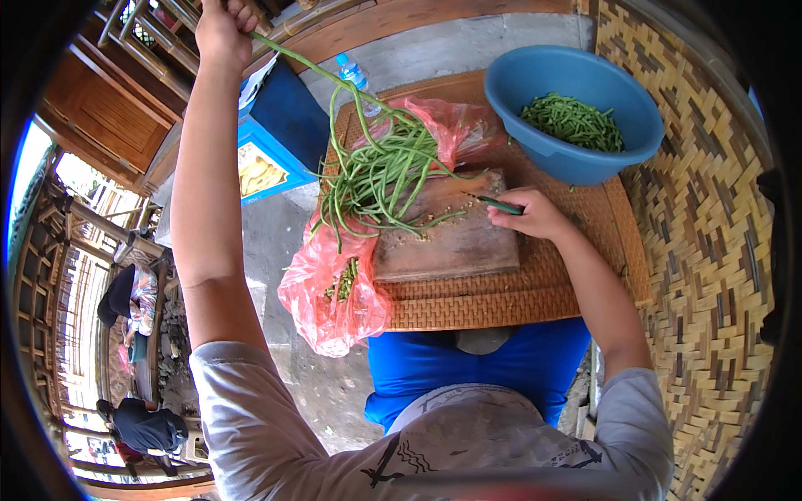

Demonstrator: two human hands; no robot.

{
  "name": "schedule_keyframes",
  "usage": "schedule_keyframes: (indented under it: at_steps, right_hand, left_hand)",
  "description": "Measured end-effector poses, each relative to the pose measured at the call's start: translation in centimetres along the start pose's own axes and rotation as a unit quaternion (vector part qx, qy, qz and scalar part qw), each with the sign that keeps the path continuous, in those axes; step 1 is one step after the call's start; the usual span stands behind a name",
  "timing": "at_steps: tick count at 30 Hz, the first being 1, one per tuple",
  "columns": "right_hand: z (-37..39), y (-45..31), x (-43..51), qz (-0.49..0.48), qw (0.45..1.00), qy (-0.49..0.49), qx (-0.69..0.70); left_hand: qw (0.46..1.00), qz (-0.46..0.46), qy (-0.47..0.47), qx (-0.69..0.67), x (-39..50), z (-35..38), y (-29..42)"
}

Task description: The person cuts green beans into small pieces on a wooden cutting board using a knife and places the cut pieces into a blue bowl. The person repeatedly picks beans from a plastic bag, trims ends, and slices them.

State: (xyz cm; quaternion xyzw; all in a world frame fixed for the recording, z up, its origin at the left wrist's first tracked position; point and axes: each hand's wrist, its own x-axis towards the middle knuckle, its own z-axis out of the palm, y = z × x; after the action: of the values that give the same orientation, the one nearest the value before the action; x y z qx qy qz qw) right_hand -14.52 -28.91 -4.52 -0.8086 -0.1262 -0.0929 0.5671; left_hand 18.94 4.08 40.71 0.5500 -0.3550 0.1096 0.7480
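My left hand [227,34] is raised far out at the upper left, closed around the end of one or more long green yardlong beans [301,59]. They slope down from it to a tangled pile of yardlong beans [382,172] lying partly over a worn wooden cutting board [448,250]. Above the board's right side, my right hand [529,213] grips a small knife [502,205] by its green handle, blade toward the beans. Crumbs of bean trimmings are scattered on the wood. A blue plastic basin [570,163] at the far right of the table contains cut bean pieces [573,122].
A woven rattan table [476,307] bears the board. One red plastic bag [313,307] with bean scraps hangs at its left edge; another red bag [463,125] lies behind. A water bottle [352,72] and blue box [285,119] stand beyond. Woven bamboo [695,263] borders the right. Two people are at left.
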Motion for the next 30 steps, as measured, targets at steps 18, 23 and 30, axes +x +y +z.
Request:
schedule_keyframes:
  at_steps: [18,23,30]
  right_hand:
    - [0.1,-0.1,0.6,0.041,0.987,0.150,-0.044]
    - [-0.9,0.2,0.9,0.057,0.982,0.179,-0.018]
    - [-0.7,0.3,0.8,0.082,0.975,0.203,-0.051]
  left_hand:
    - [0.825,0.090,-0.289,0.477,-19.4,-3.7,-7.3]
    - [0.797,0.097,-0.367,0.469,-27.7,-1.1,-10.6]
    - [0.808,0.083,-0.401,0.423,-36.3,3.0,-16.3]
